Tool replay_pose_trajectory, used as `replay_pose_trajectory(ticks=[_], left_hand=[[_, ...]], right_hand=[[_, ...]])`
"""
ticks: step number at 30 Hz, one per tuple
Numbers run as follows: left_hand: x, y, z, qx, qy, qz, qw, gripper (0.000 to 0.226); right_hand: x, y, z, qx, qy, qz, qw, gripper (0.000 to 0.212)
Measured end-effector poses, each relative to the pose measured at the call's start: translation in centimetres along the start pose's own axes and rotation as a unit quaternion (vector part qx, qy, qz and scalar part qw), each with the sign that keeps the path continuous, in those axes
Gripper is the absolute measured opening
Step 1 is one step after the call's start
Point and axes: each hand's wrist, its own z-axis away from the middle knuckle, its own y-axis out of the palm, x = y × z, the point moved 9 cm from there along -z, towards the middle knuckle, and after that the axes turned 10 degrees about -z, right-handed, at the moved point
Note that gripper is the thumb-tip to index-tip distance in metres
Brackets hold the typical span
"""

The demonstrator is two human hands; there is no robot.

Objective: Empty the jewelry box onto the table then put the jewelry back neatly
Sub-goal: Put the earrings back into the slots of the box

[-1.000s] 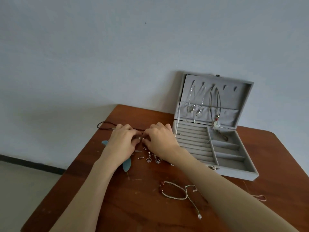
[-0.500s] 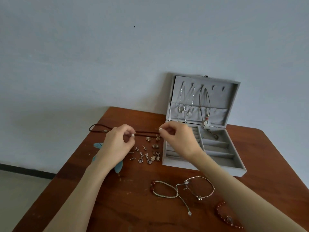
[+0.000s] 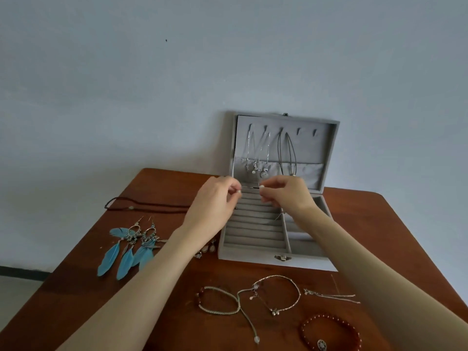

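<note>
The grey jewelry box [image 3: 253,257] stands open against the wall, lid upright. Several necklaces [image 3: 260,158] hang from hooks inside the lid. My left hand [image 3: 215,203] and my right hand [image 3: 286,195] are raised over the box's ring rolls, each pinching one end of a thin chain [image 3: 250,187] stretched between them. Small pale beads show at both fingertips. A loose end of the chain dangles below my right hand.
On the wooden table [image 3: 76,287]: blue feather earrings [image 3: 129,247] at left, a dark cord necklace [image 3: 141,207] behind them, small earrings [image 3: 206,249] beside the box, bracelets [image 3: 250,297] in front, a red bead bracelet [image 3: 329,333] at lower right.
Both hands rose from the small earrings at left and moved right over the open box, now holding a thin chain taut between them. The view shifted, revealing the feather earrings.
</note>
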Motion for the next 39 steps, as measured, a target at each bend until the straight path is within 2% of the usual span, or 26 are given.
replay_pose_trajectory(ticks=[3, 8, 21, 33, 39], left_hand=[[-1.0, 0.8, -1.4, -0.024, 0.049, -0.103, 0.993, 0.012], [-0.8, 1.7, -2.1, -0.031, 0.054, -0.196, 0.979, 0.014], [0.3, 2.7, -1.8, 0.042, 0.001, -0.216, 0.976, 0.022], [0.9, 2.7, -1.6, 0.044, -0.033, -0.212, 0.976, 0.023], [1.0, 2.4, -1.5, 0.040, -0.036, -0.191, 0.980, 0.022]], right_hand=[[1.0, 0.8, -0.7, -0.003, -0.062, 0.097, 0.993, 0.005], [1.8, 2.2, -1.1, 0.003, -0.116, 0.200, 0.973, 0.018], [1.3, 4.2, -1.0, 0.047, -0.129, 0.232, 0.963, 0.022], [1.3, 4.6, -0.6, 0.057, -0.151, 0.246, 0.956, 0.023], [1.3, 4.2, -0.5, 0.033, -0.153, 0.232, 0.960, 0.021]])
